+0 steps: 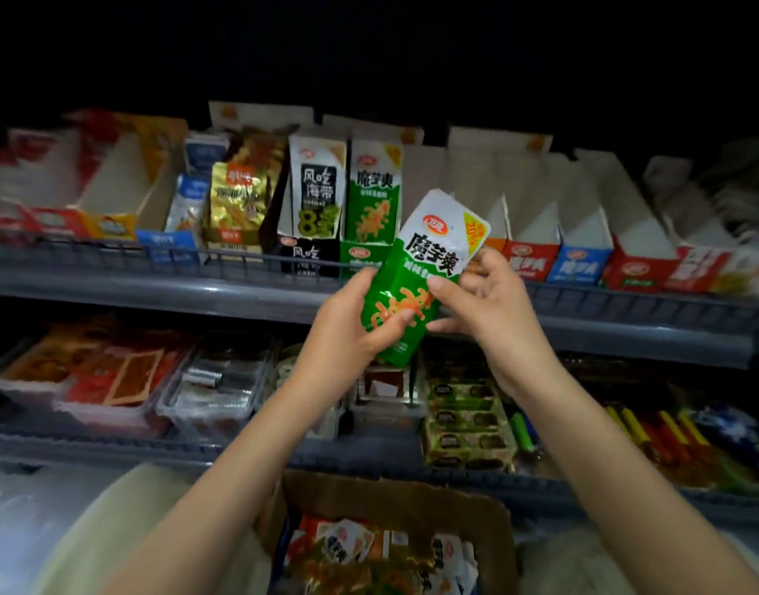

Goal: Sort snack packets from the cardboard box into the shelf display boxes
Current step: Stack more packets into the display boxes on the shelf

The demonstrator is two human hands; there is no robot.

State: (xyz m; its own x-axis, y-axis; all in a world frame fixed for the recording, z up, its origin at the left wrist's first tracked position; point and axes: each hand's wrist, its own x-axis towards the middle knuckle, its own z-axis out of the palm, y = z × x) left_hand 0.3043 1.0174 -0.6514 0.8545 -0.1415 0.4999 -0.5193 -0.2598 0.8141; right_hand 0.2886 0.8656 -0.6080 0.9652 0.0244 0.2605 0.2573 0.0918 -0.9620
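A green and white snack packet (425,268) is held tilted in front of the upper shelf. My left hand (347,332) grips its lower end with fingers curled round it. My right hand (485,302) pinches its right edge, thumb on the front. Just behind it stands a green display box (362,255) with matching green packets (372,195) upright inside. The cardboard box (395,504) sits below near me, holding several mixed packets (369,551).
The upper shelf (154,281) carries a row of display boxes: black (305,251), blue (167,242), gold packets (236,204), and red (530,259), blue (577,264) and red (639,268) ones to the right. The lower shelf holds trays of packaged food (214,388).
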